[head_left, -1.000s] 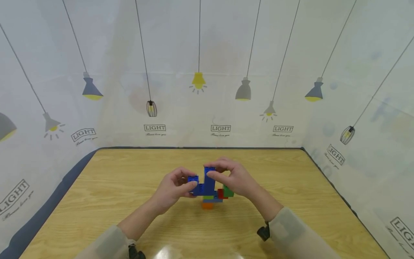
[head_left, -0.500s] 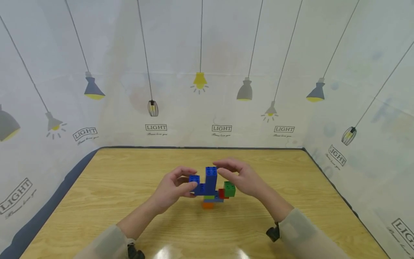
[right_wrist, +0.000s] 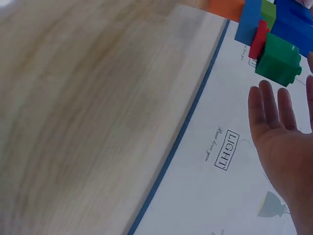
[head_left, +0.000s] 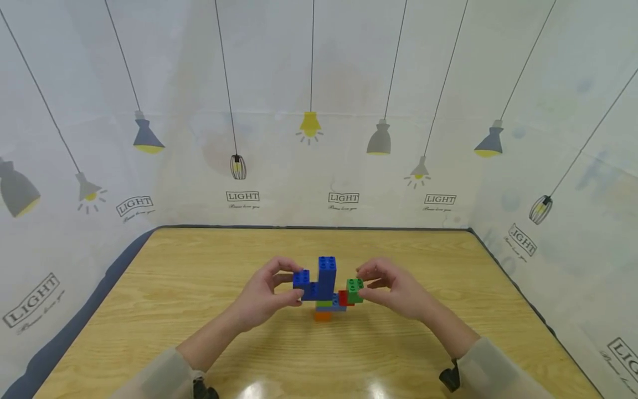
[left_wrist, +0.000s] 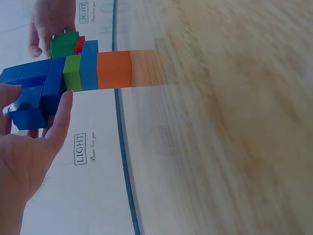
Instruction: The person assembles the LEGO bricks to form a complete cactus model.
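A stack of toy building bricks stands at the middle of the table, with an orange brick (head_left: 323,316) at its foot. Above it come a light blue brick (left_wrist: 89,66), a lime brick (left_wrist: 72,72) and several dark blue bricks (head_left: 326,280), some piled into a column. My left hand (head_left: 266,293) holds the lower dark blue brick (head_left: 301,281) on the left between thumb and fingers. On the right side, a green brick (head_left: 355,289) sits on a red brick (right_wrist: 259,40). My right hand (head_left: 399,288) is at the green brick, thumb and fingers spread loosely around its right side.
The wooden table (head_left: 199,249) has a dark border along its far edge. Behind it hangs a pale backdrop (head_left: 274,183) printed with lamps and the word LIGHT.
My right hand has left the top of the tall dark blue column and moved right and down to the green brick. My left hand stays at the lower dark blue brick.
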Demonstrator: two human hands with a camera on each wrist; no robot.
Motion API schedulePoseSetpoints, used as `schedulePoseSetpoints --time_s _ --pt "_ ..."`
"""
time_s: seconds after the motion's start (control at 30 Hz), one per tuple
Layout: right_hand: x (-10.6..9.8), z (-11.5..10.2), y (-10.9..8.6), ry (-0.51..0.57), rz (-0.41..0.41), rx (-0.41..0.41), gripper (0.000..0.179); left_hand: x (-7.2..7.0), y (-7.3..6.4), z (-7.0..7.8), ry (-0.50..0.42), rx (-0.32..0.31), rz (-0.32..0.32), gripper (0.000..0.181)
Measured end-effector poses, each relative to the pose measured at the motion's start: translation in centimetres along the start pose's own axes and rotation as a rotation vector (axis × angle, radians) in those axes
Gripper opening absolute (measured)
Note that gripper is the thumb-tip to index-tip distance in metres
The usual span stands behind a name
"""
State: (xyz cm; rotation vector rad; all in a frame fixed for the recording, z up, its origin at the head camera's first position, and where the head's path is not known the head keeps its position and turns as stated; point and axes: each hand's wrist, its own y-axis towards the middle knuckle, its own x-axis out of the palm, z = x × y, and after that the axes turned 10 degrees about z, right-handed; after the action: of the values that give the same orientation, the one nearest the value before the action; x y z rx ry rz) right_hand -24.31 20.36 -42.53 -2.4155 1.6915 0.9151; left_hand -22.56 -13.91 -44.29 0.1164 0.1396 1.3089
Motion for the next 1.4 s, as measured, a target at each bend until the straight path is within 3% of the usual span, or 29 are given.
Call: schedulePoseSetpoints --time_s 0.3,0.63,1.4 --pt "1.0 1.4 -0.3 0.140 -0.117 0.046 0.037 0.2 -0.1 -0.5 0.003 0.037 -0.018 0.044" --pt "2.0 1.7 -0.4 0.173 -0.109 0.049 0.040 0.5 0.2 -0.8 0.097 0.094 0.002 0.041" --pt "2.3 2.0 -0.2 0.189 -0.091 0.035 0.040 0.7 0.4 -0.9 0.057 0.090 0.042 0.041"
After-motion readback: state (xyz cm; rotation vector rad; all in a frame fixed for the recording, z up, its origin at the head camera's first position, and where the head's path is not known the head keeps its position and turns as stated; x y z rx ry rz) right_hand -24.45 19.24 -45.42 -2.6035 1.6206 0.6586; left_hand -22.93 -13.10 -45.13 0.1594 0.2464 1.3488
